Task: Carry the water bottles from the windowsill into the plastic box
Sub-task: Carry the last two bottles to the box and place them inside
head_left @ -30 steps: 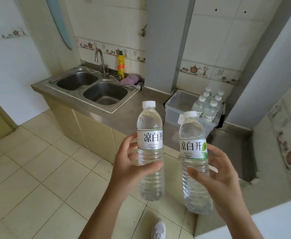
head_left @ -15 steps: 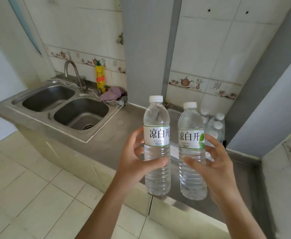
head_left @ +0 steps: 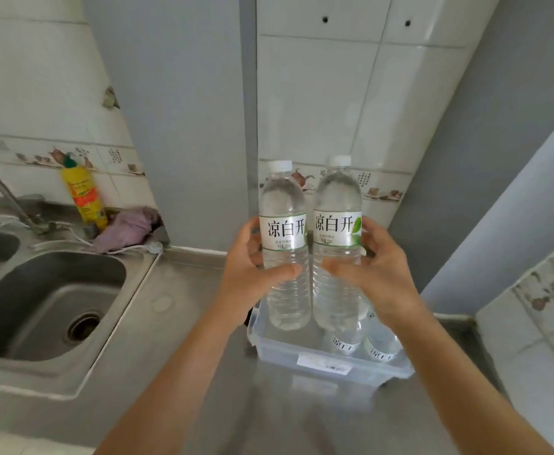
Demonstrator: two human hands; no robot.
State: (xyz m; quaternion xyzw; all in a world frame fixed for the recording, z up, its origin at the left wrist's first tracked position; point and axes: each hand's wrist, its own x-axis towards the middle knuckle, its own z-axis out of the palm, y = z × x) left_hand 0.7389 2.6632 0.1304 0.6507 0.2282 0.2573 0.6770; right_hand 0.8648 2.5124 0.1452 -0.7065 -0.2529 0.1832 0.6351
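Head view shows both hands raised over the desk [head_left: 183,323], each wrapped around one upright water bottle. The left hand [head_left: 249,274] grasps the left bottle [head_left: 284,247] with its thumb across the front below the label and fingers curled behind. The right hand [head_left: 376,274] grasps the right bottle [head_left: 336,244] the same way. Both bottles are clear, full, white-capped, with white-and-green labels, side by side and nearly touching, held above the near-left part of the plastic box [head_left: 318,361]. Two more bottles [head_left: 361,339] already stand in the box's right side, partly hidden by the right wrist.
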